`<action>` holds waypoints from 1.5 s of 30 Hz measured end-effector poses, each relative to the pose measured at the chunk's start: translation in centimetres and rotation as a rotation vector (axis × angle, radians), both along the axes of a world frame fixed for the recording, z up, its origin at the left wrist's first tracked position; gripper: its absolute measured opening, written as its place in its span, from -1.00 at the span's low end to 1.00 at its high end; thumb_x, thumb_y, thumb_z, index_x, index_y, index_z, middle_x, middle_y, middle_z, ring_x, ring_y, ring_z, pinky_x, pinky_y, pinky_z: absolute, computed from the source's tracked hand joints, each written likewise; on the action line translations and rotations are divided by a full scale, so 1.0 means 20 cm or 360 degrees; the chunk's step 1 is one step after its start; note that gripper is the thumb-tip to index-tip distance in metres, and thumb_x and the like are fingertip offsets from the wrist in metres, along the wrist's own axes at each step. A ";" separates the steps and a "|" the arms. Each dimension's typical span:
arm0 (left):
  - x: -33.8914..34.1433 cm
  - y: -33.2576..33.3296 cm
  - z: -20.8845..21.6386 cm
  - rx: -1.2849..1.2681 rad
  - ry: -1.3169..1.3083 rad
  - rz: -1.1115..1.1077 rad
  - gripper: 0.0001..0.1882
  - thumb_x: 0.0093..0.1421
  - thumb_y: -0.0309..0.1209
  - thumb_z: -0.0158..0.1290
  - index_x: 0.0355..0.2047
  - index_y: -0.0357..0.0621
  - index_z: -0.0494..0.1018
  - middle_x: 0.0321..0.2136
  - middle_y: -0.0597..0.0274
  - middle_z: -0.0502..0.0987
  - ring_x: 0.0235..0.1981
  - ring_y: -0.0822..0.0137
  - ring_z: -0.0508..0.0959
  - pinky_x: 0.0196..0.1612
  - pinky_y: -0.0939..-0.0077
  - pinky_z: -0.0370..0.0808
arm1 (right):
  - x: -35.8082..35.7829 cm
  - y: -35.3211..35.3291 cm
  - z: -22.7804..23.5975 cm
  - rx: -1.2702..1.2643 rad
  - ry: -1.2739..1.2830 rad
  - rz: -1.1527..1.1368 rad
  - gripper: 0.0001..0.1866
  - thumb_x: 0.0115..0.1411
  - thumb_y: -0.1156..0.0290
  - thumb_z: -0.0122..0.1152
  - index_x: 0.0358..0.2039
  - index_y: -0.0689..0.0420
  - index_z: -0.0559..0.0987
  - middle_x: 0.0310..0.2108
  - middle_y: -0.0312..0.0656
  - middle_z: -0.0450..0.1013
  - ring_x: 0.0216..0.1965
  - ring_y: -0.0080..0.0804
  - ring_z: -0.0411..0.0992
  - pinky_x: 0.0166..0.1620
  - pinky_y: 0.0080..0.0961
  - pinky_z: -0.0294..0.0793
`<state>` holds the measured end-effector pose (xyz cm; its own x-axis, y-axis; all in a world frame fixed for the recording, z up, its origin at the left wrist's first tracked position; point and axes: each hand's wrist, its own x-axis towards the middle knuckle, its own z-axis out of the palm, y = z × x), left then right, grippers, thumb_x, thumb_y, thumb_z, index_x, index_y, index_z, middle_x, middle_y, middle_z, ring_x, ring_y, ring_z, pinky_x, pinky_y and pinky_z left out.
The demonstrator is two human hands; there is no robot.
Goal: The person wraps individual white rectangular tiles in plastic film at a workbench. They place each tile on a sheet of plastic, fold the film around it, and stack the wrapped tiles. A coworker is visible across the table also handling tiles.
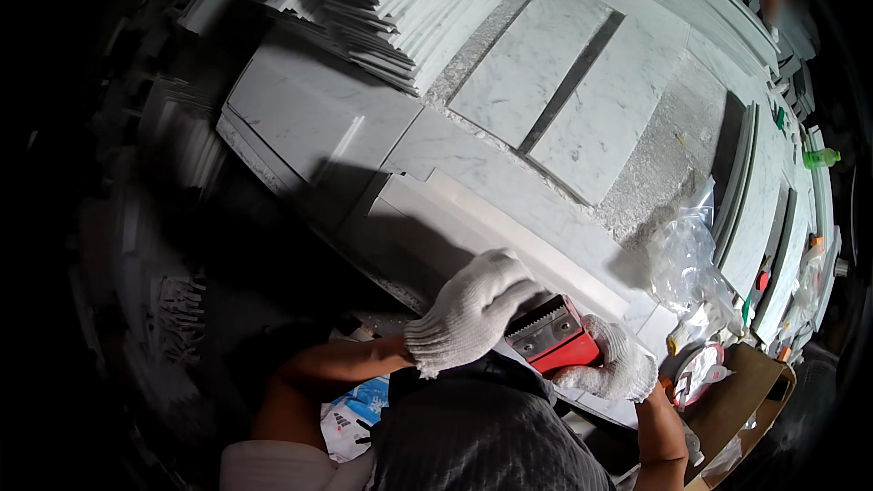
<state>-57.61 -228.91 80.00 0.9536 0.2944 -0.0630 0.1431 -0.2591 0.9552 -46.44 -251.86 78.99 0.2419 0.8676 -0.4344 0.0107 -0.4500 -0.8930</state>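
In white knit gloves, both my hands meet over the near edge of the stone bench. My right hand (pixel 614 365) wraps round the end of a red tool (pixel 566 351), whose metal face has a row of teeth along one edge and two screw heads. Just left of the teeth is my left hand (pixel 477 305), bent at the wrist with its fingers together. Its fingertips point at the toothed edge, and whatever they may pinch is hidden. Beneath the hands runs a long pale stone strip (pixel 509 223) with a raised lip.
Stacked thin stone slabs (pixel 436 0) stand at the far left of the bench. Flat marble pieces (pixel 605 105) lie beyond my hands, beside grey dust. To the right are a clear plastic bag (pixel 682 250), a tape roll (pixel 700 373) and an open cardboard box (pixel 747 393).
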 end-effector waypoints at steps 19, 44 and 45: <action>-0.05 0.07 -0.03 -0.1699 0.0780 -0.0267 -0.83 0.34 -0.40 0.01 -0.21 -0.25 0.51 -0.26 0.31 0.51 -0.24 0.56 0.46 -0.08 0.66 0.41 | 0.02 0.05 0.04 0.0081 -0.0022 0.0004 -0.48 -0.08 0.07 0.55 -0.23 0.18 0.60 -0.35 -0.16 0.51 -0.30 -0.23 0.50 -0.08 -0.34 0.46; -0.03 0.07 -0.01 -0.1476 0.0728 -0.0200 -0.91 0.31 -0.48 0.03 -0.22 -0.16 0.35 -0.41 0.41 0.38 -0.37 0.60 0.35 -0.26 0.66 0.38 | 0.02 0.06 0.04 0.0055 -0.0080 0.0052 -0.43 -0.11 0.06 0.56 -0.22 0.22 0.58 -0.35 -0.10 0.53 -0.29 -0.14 0.52 -0.14 -0.32 0.49; -0.04 0.07 -0.03 -0.1245 0.0633 -0.0242 -0.91 0.31 -0.49 0.03 -0.23 -0.17 0.35 -0.42 0.40 0.37 -0.39 0.60 0.35 -0.27 0.66 0.38 | 0.02 0.06 0.05 0.0042 -0.0076 0.0040 -0.43 -0.11 0.06 0.56 -0.23 0.22 0.58 -0.36 -0.09 0.53 -0.29 -0.14 0.52 -0.15 -0.32 0.48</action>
<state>-58.33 -227.54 79.40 0.8436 -0.0996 -0.5277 0.5190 0.4033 0.7536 -46.10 -250.74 79.90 0.2397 0.8849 -0.3995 0.0649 -0.4251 -0.9028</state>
